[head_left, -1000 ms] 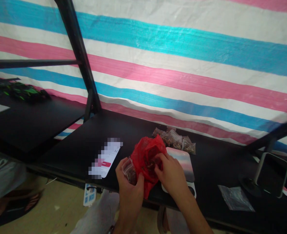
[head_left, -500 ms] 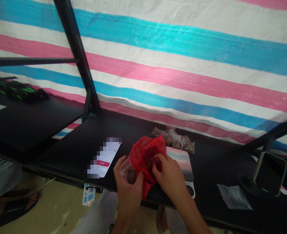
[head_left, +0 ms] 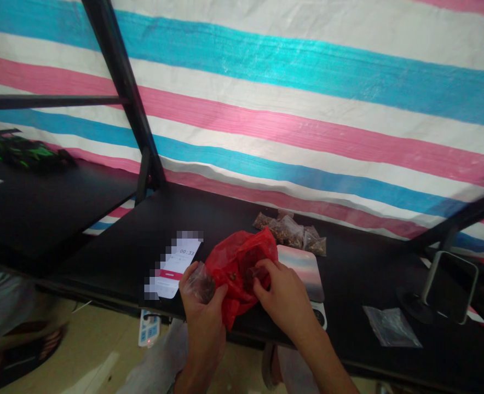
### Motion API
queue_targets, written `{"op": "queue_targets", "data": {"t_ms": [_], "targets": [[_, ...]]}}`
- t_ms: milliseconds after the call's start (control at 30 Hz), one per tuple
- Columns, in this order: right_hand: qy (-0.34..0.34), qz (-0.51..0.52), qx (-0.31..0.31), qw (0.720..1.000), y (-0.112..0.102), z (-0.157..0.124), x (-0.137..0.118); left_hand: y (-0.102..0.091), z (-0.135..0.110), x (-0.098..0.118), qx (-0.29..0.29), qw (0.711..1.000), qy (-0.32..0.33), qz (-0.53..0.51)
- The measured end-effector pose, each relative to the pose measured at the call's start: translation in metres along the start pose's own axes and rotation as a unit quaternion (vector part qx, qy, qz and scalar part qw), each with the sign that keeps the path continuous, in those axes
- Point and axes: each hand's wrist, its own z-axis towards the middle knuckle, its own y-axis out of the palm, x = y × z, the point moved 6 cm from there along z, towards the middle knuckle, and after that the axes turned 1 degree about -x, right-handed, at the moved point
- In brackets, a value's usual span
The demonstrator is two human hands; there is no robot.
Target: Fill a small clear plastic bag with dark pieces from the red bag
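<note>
Head view: two bare hands work at the near edge of a black bench (head_left: pixel 135 241), in front of a striped tarp (head_left: pixel 307 109).
Left hand (head_left: pixel 203 309): closed round a small bag (head_left: pixel 200 282) of clear film with dark bits inside; thumb and fingers pinch it just left of the red bag, touching it.
Right hand (head_left: pixel 285 301): fingers curled and pressed together at the mouth of the red bag (head_left: pixel 231 265); what the tips pinch inside cannot be told.
Red bag: crumpled thin plastic, between the two hands, at the bench's near edge.
Step in hand: as judged, the right fingers are picking at the red bag's contents while the left holds the small bag close by.
What it calls for: a steady left pinch, since both bags are limp film, and small, careful finger work at the red bag's mouth.
Scale (head_left: pixel 305 262): flat plate, just right of the red bag, partly behind the right hand.
Filled bags (head_left: pixel 291 232): a heap behind the scale, near the tarp.
Phone (head_left: pixel 176 265): flat on the bench, left of the hands.
Empty bag (head_left: pixel 392 327): clear, flat, well to the right.
Stand (head_left: pixel 447 290): far right.
</note>
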Motion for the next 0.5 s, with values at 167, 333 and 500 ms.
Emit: {"op": "queue_targets", "data": {"t_ms": [167, 333, 500], "targets": [[-0.036, 0.002, -0.020, 0.999, 0.007, -0.002, 0.000, 0.001, 0.000, 0.011, 0.021, 1.000, 0.005, -0.020], [-0.018, 0.071, -0.007, 0.997, 0.012, -0.003, -0.001, 0.002, -0.002, 0.007, 0.011, 1.000, -0.002, -0.027], [-0.035, 0.044, 0.007, 0.998, 0.011, -0.003, -0.004, 0.002, 0.000, 0.010, 0.034, 0.997, -0.027, -0.065]]}}
